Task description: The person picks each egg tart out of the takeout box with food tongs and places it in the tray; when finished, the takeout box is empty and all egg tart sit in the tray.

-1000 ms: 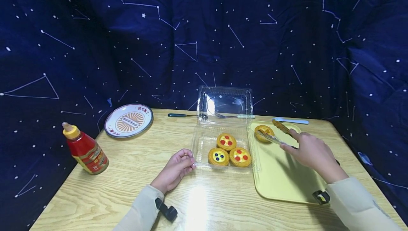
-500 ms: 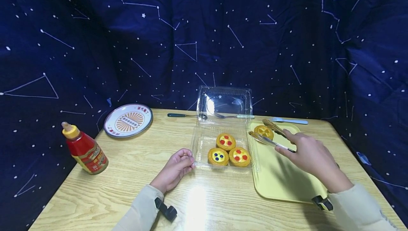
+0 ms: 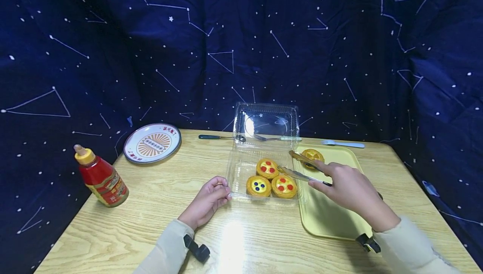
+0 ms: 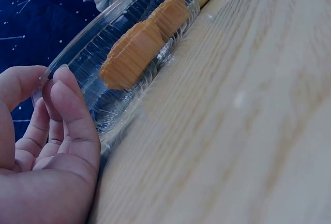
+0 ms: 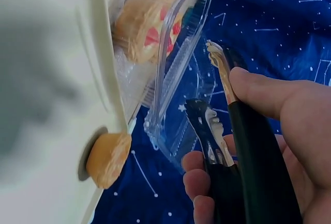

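My left hand [image 3: 209, 200] pinches the near left corner of a clear plastic clamshell box [image 3: 237, 173], its lid raised at the back. Inside sit three egg tarts: a red-dotted tart [image 3: 267, 168] at the back, a blue-dotted tart [image 3: 258, 186] front left and another red-dotted tart [image 3: 284, 186] front right. My right hand [image 3: 345, 188] grips black-handled tongs [image 5: 258, 157], whose tips are spread with nothing between them. In the head view the tongs reach over the box's right edge. A tart with a crossed top [image 3: 312, 155] sits at the far left of the yellow tray [image 3: 339, 219].
At the left stand a red sauce bottle [image 3: 107, 181] and a patterned plate [image 3: 152, 143]. Along the table's back edge lie a dark-handled utensil [image 3: 209, 137], a fork [image 3: 289, 138] behind the clear lid and a pale blue fork [image 3: 343, 143]. A dark blue curtain [image 3: 211, 76] hangs behind.
The tongs have opened around the crossed tart, leaving it on the tray. My right hand has then moved left with them toward the box. The left hand has stayed at the box corner.
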Demonstrator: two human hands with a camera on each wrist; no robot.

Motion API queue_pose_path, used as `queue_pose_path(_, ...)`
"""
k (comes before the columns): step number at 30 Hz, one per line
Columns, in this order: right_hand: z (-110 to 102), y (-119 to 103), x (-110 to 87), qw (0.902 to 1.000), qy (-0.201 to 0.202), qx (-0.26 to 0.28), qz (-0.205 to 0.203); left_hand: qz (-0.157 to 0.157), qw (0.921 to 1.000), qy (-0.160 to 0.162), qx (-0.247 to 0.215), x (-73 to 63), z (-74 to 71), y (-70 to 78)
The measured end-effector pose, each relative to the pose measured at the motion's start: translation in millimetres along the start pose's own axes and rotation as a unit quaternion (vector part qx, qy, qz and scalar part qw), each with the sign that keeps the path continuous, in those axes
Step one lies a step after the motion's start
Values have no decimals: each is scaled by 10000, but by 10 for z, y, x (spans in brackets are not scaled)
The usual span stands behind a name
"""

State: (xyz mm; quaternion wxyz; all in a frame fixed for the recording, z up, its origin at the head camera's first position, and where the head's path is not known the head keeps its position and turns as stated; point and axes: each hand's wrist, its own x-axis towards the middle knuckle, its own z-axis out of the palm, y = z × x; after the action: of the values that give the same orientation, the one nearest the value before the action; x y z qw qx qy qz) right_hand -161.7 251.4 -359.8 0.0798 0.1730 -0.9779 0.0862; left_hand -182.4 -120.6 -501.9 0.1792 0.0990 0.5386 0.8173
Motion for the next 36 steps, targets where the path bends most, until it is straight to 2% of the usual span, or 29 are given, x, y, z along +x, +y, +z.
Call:
queue_pose_path(17,263,-157,283,9988,-449,31,-168,20,10000,-47,-2,-4,-15,-14)
queue_pose_path(28,357,-198,440,9978,-630,-17,-201,7,10000,-53,-46,3,8,7)
queue_pose_path(36,348,-213,498,9964,-770,-137,-315,27,10000,-64,-66,1,-4,5)
